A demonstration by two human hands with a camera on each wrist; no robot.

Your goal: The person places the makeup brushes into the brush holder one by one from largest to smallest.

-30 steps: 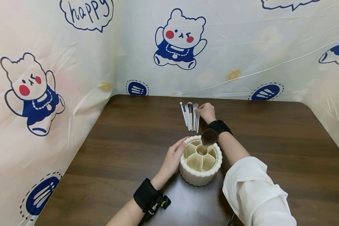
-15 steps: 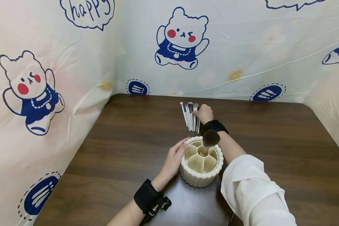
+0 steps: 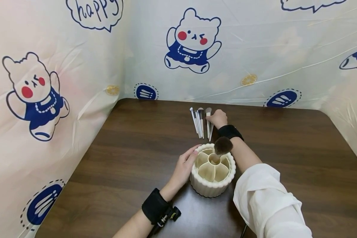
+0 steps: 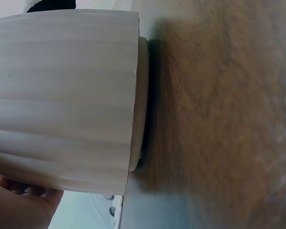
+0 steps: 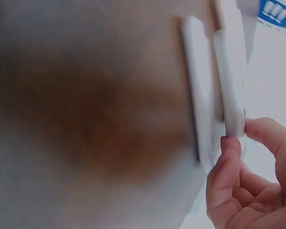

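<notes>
My left hand point(image 3: 184, 167) holds the left side of a cream ribbed makeup brush holder point(image 3: 212, 186), thumb at its scalloped rim. In the left wrist view, the holder's ribbed wall point(image 4: 62, 100) hides most of that hand. A large fluffy makeup brush point(image 3: 223, 145) leans, bristles up, in the holder's round middle compartment. Farther back, my right hand point(image 3: 218, 118) pinches a white-handled makeup brush point(image 3: 208, 111) between thumb and forefinger. Another white handle point(image 3: 211, 134) lies right beside it, its upper part hidden behind the hand.
Several white-handled makeup brushes point(image 3: 198, 124) lie side by side just left of the right hand. The dark wooden table point(image 3: 122, 165) meets a printed curtain point(image 3: 154, 49) at its back and sides.
The right hand first shifted slightly left, then back right. The two rightmost brushes have moved right with it, widening the gap to the others. The left hand stays on the holder.
</notes>
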